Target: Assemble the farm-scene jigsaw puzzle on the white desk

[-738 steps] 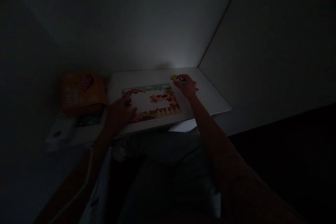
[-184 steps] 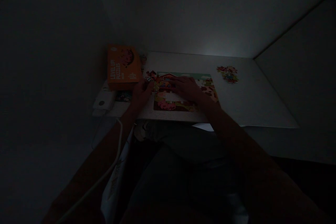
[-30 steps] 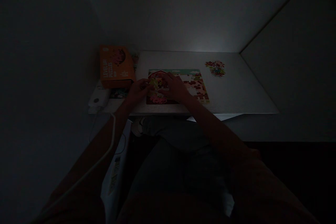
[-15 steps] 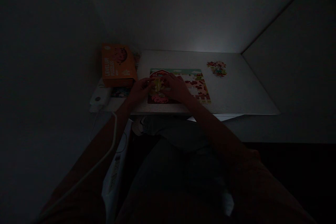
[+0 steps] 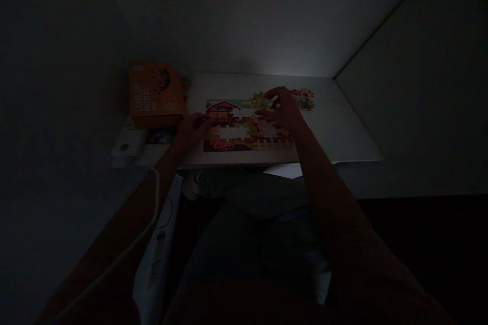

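A partly assembled farm jigsaw puzzle (image 5: 247,146) lies on the white table, with a red barn at its upper left and pale gaps in its middle. My right hand (image 5: 284,109) is over its upper right part, thumb and fingers gripping a yellow-green puzzle piece (image 5: 258,99). At the puzzle's left edge rests my left hand (image 5: 192,129), its fingers loosely bent and apart, with nothing visible in them. Beyond my right hand lies a pile of loose puzzle pieces (image 5: 306,99), partly hidden by it. The scene is very dim.
An orange puzzle box (image 5: 156,99) stands at the table's left end. In front of it sits a white device (image 5: 127,144) with a pale cable (image 5: 157,188) running over my left forearm. Walls border the white table (image 5: 335,137) behind and to the right.
My right hand has moved right and away from me, carrying the yellow-green piece off the puzzle's left part. My left hand stays by the left edge. The view has shifted slightly.
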### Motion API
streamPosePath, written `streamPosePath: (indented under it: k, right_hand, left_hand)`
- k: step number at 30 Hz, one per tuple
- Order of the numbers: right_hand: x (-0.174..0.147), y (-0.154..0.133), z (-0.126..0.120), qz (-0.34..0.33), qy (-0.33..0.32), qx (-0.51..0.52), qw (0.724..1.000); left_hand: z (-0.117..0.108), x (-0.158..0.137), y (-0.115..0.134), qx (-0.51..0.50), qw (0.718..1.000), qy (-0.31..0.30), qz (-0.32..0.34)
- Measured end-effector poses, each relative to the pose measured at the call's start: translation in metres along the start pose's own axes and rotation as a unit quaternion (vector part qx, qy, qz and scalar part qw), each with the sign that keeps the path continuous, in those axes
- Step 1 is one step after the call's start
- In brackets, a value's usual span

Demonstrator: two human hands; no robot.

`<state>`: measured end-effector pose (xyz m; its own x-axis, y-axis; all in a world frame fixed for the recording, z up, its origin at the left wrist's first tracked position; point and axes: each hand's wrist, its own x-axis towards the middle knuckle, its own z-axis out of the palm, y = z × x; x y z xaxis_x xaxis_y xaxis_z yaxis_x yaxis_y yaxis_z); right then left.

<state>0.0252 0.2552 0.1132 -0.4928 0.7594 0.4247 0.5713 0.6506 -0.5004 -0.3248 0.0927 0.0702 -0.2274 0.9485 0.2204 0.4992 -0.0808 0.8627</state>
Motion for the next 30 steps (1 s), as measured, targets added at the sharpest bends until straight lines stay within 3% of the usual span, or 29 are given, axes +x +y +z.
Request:
streamPosePath:
  k: [4,9,19,25,30]
  right_hand:
    - [-0.012,0.035,-0.014,0.086,0.004,-0.045,0.995]
    - [-0.017,0.043,-0.007,0.162,-0.018,-0.117,0.98]
    - [-0.012,0.019,0.015,0.112,-0.087,-0.156,0.977]
    - [-0.014,0.039,0.006,0.068,-0.115,-0.092,0.987]
    - [-0.016,0.046,0.007,0.065,-0.156,-0.117,0.979]
  left_hand:
    - [-0.002,0.0,0.003,0.019,1.0,0.0,0.0]
    - [-0.004,-0.002,0.012,0.03,0.999,-0.01,-0.022]
    - [-0.004,-0.002,0.015,0.029,0.999,-0.011,-0.041]
    - [-0.003,-0.002,0.014,0.028,0.999,-0.01,-0.032]
    - [-0.002,-0.002,0.014,0.018,0.999,-0.01,-0.044]
